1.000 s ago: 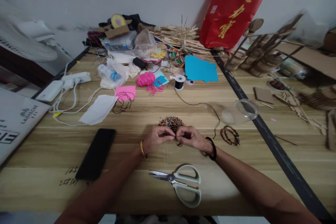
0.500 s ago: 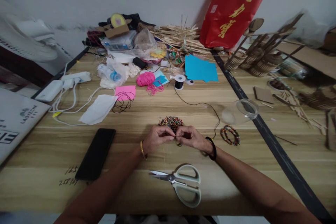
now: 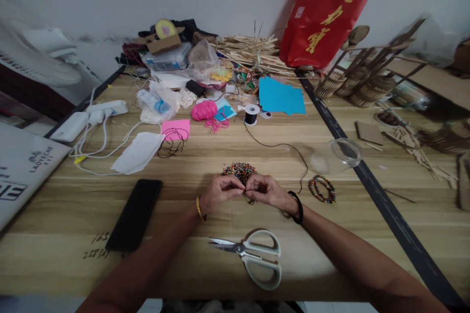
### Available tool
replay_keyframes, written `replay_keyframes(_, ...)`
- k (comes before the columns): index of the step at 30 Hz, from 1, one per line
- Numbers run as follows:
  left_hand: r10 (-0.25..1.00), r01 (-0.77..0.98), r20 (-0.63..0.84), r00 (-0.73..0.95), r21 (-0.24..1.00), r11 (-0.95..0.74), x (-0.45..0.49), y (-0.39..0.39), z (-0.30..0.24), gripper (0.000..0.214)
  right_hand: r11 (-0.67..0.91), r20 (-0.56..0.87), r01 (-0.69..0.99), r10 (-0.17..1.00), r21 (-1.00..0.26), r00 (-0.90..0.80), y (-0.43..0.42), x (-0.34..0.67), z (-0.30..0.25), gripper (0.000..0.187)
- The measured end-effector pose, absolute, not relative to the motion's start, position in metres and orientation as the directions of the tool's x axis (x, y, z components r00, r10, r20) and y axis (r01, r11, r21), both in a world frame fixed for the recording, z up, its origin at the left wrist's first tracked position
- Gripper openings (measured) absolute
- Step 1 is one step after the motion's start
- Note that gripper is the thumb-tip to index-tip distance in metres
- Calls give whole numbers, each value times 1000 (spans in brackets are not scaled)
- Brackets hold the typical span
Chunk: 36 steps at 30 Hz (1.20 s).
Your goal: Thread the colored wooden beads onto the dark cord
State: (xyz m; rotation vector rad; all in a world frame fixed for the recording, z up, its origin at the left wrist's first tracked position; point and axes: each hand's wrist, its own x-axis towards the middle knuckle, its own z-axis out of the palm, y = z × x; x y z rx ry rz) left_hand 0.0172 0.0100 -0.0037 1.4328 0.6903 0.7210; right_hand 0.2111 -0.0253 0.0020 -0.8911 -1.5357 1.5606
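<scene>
My left hand (image 3: 220, 190) and my right hand (image 3: 267, 191) meet fingertip to fingertip just in front of a pile of multicoloured beads (image 3: 240, 171). Both are closed in a pinch, and what sits between the fingertips is too small to make out. From a spool of black cord (image 3: 251, 116), a thin black cord (image 3: 277, 145) curves right and runs down to my right wrist, where it goes out of sight. A small dark bit shows under my right fingers. Right of that wrist lies a beaded bracelet (image 3: 322, 189). Scissors (image 3: 253, 254) rest on the table nearer my body.
A black phone (image 3: 134, 215) lies to the left, and a clear plastic container (image 3: 343, 154) stands to the right. Pink yarn (image 3: 204, 110), blue paper (image 3: 281, 96) and wooden sticks (image 3: 249, 54) are farther back. White cables (image 3: 105, 132) trail at the left.
Almost nothing differs. Both hands keep the same pinch in front of the bead pile, with only a very slight shift of the fingers.
</scene>
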Motion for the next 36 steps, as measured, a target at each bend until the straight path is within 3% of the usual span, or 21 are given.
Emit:
replay_keyframes(6,808,-4,-59,587,997,76,18,8,-1,23,-14,5,-35,877,-999,-481,-25,212,4,29)
replay_keyframes(36,810,-2,-82,581,995,103,21,7,-1,28,-11,-1,-18,876,-1000,-482,-26,212,2,35)
